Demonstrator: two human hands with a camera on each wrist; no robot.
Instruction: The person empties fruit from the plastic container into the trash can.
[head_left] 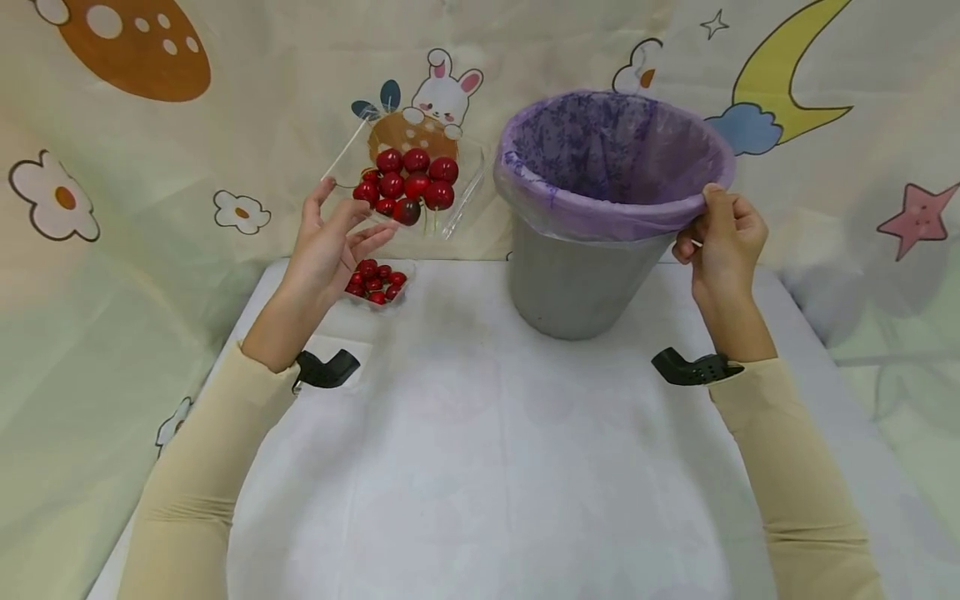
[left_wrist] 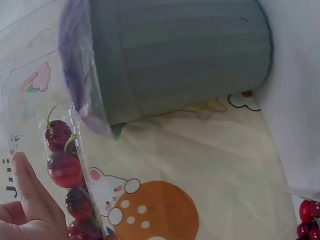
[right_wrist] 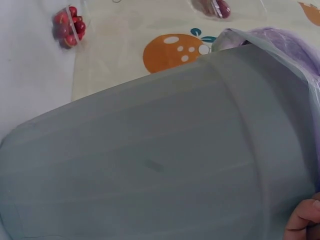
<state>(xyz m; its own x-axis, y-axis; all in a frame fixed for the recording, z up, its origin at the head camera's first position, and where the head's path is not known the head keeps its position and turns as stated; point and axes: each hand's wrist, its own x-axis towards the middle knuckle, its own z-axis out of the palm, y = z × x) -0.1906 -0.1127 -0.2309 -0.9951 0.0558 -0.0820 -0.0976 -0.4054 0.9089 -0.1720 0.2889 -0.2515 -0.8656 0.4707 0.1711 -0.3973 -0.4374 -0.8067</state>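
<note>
My left hand grips a clear plastic box by its left side, lifted above the table. Red cherries, some with green stems, lie inside it; the left wrist view shows them in a row along the box's wall. To the right stands a grey bin, upright. A purple plastic bag lines it and is folded over its rim. At the rim's right side, my right hand pinches the bag's edge, thumb on top and fingers below. Only part of that hand shows in the right wrist view.
A second clear box of cherries rests on the white table behind my left hand. Something flat and white lies near my left wrist. A patterned cloth backdrop closes off the back and sides.
</note>
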